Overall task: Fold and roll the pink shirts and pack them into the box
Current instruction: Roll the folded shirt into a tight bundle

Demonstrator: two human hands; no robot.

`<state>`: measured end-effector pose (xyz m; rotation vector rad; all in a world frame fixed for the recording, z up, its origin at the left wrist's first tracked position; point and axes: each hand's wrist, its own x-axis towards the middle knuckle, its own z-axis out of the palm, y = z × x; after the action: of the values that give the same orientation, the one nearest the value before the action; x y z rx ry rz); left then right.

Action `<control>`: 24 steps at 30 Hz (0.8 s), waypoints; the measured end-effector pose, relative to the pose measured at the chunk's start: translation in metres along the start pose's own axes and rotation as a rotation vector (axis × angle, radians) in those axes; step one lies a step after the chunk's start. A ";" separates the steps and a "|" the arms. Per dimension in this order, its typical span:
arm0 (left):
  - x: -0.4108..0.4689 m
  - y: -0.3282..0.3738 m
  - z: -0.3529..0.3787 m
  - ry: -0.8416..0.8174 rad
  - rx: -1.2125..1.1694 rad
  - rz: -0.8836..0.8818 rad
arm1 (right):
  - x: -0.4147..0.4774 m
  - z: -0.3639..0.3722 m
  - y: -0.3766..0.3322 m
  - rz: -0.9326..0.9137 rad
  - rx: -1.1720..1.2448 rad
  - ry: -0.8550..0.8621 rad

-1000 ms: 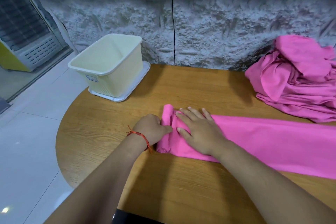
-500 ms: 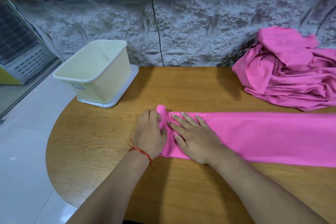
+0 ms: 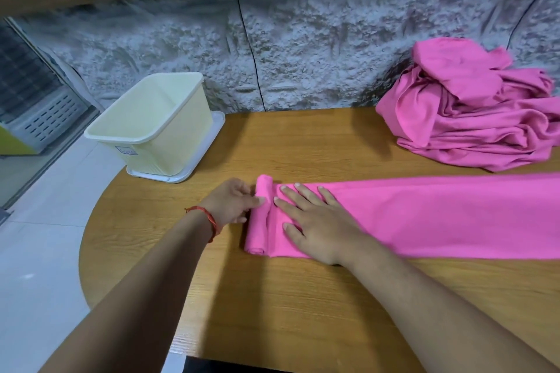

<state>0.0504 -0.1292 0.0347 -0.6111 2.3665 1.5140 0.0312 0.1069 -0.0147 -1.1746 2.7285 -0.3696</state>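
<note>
Pink shirt (image 3: 439,221), folded to a long flat strip, lies across the wooden table (image 3: 303,312), running in from the right edge of view to about mid-table; behind it at far right sits the pile of unfolded pink shirts (image 3: 472,118), against the stone wall (image 3: 303,48) & well apart from our hands; far left stands the cream box (image 3: 157,127) on a white lid (image 3: 212,136), nothing visible inside, so we judge no shirt is packed yet. Our right hand (image 3: 315,221) lies flat on the strip, fingers straight & spread, pressing the cloth down just beside the roll & holding nothing; our left hand (image 3: 233,203) has its fingers curled against the roll (image 3: 260,215), thumb tip on it, gripping the far half; a red thread (image 3: 209,218) circles that wrist. Roll is thin, only a turn or so by the look of it, & its near end sits free of either hand. To do this step well: both hands should share the roll's width so near & far ends turn together, else it cones; wind it tight, w/ a slight tug back each turn; smooth the strip ahead w/ the flat hand so no creases get wound in; edges should stack flush, b/c a telescoped roll would sit badly in the box.
</note>
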 end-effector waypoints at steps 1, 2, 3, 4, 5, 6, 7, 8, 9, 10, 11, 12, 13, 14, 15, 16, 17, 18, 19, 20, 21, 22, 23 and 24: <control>0.001 0.002 -0.002 -0.018 0.026 -0.060 | 0.000 0.000 0.000 0.000 0.000 -0.005; 0.000 0.006 -0.003 -0.037 0.059 -0.110 | 0.000 -0.001 0.000 0.000 -0.001 -0.009; 0.000 0.010 -0.004 -0.065 0.102 -0.149 | 0.000 0.000 0.000 0.000 -0.003 -0.009; 0.000 0.015 -0.005 -0.098 0.148 -0.179 | 0.000 0.000 -0.001 0.001 -0.004 -0.010; -0.001 0.019 -0.005 -0.124 0.194 -0.204 | 0.000 0.000 -0.001 0.001 -0.002 -0.010; -0.002 0.023 -0.005 -0.137 0.241 -0.221 | 0.000 0.000 -0.001 0.003 0.001 -0.007; -0.002 0.028 -0.003 -0.138 0.285 -0.234 | 0.000 0.000 -0.001 0.005 0.005 -0.004; -0.002 0.032 0.000 -0.132 0.328 -0.245 | -0.001 0.000 -0.001 0.007 0.010 -0.002; -0.003 0.036 0.004 -0.124 0.372 -0.249 | -0.001 0.000 -0.002 0.010 0.015 0.002; -0.003 0.040 0.008 -0.113 0.413 -0.243 | -0.002 -0.001 -0.002 0.018 0.017 0.008; -0.004 0.042 0.013 -0.095 0.443 -0.231 | -0.003 -0.002 -0.002 0.035 0.015 0.014; -0.004 0.042 0.017 -0.069 0.465 -0.212 | -0.005 -0.003 -0.002 0.060 0.010 0.020; -0.006 0.043 0.021 -0.041 0.488 -0.185 | -0.008 -0.004 0.000 0.088 0.006 0.025; -0.007 0.042 0.024 -0.013 0.517 -0.152 | -0.012 -0.005 0.002 0.114 -0.001 0.027; -0.008 0.041 0.028 0.021 0.548 -0.116 | -0.016 -0.007 0.005 0.133 -0.012 0.028; -0.008 0.040 0.032 0.058 0.573 -0.081 | -0.021 -0.008 0.008 0.145 -0.028 0.030; -0.008 0.039 0.036 0.094 0.590 -0.051 | -0.027 -0.009 0.013 0.154 -0.044 0.032; -0.009 0.038 0.040 0.128 0.608 -0.027 | -0.033 -0.010 0.018 0.161 -0.059 0.035; -0.009 0.038 0.045 0.156 0.630 -0.005 | -0.038 -0.011 0.024 0.168 -0.071 0.040; -0.009 0.037 0.050 0.179 0.657 0.013 | -0.043 -0.011 0.029 0.174 -0.078 0.043; -0.009 0.037 0.055 0.199 0.682 0.032 | -0.047 -0.011 0.032 0.181 -0.080 0.048; -0.009 0.036 0.061 0.221 0.699 0.050 | -0.050 -0.010 0.035 0.187 -0.080 0.055; -0.009 0.036 0.066 0.244 0.714 0.072 | -0.051 -0.009 0.036 0.193 -0.075 0.063; -0.009 0.036 0.071 0.271 0.729 0.092 | -0.052 -0.008 0.036 0.198 -0.067 0.069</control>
<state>0.0409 -0.0498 0.0376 -0.5430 2.9142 0.5152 0.0400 0.1698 -0.0156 -0.9110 2.9051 -0.3005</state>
